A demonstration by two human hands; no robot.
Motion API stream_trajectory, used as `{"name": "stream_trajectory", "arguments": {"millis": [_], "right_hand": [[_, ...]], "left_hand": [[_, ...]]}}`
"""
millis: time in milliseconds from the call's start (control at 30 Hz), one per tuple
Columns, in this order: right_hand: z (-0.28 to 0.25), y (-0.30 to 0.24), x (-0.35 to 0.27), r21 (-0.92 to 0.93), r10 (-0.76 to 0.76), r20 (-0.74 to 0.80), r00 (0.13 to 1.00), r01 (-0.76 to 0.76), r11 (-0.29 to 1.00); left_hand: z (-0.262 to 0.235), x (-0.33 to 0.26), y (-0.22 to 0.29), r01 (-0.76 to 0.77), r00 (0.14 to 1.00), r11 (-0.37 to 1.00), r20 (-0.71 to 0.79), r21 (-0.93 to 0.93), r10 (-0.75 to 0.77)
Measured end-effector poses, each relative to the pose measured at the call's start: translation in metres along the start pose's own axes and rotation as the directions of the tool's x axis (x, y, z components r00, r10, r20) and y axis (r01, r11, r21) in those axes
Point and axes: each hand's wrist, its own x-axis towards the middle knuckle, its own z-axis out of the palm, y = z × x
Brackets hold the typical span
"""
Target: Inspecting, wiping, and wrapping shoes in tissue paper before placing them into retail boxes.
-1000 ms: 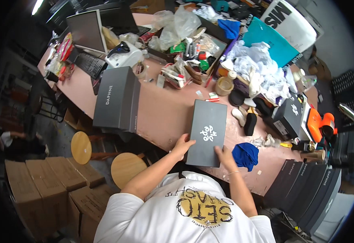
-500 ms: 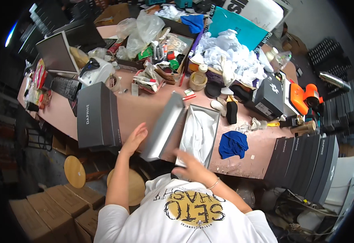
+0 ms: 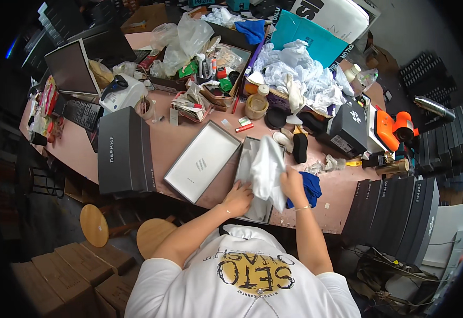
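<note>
Your left hand (image 3: 238,199) rests flat inside the open grey box (image 3: 246,164) at the frame centre, released. Your right hand (image 3: 293,183) grasps the white tissue paper (image 3: 267,170) over it. The box lid (image 3: 202,161) lies just left; a closed dark box (image 3: 124,151) stands further left on the worktop (image 3: 162,140).

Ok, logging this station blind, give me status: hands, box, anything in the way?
Left hand inside open grey box, pressing paper. Right hand lifting white tissue paper. Lid lies left of the box, blue cloth right.
</note>
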Motion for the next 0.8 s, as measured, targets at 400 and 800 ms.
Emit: {"name": "stream_trajectory", "arguments": {"millis": [400, 800], "right_hand": [[-0.022, 0.101, -0.105, 0.632, 0.221, -0.105, 0.97, -0.106, 0.768], [-0.039, 0.087, -0.102, 0.644, 0.209, -0.136, 0.968, -0.074, 0.761]], "left_hand": [[-0.004, -0.073, -0.009, -0.094, 0.993, 0.994, 0.071, 0.058, 0.09], [-0.12, -0.034, -0.037, -0.289, 0.946, 0.796, -0.284, -0.533, 0.153]]}}
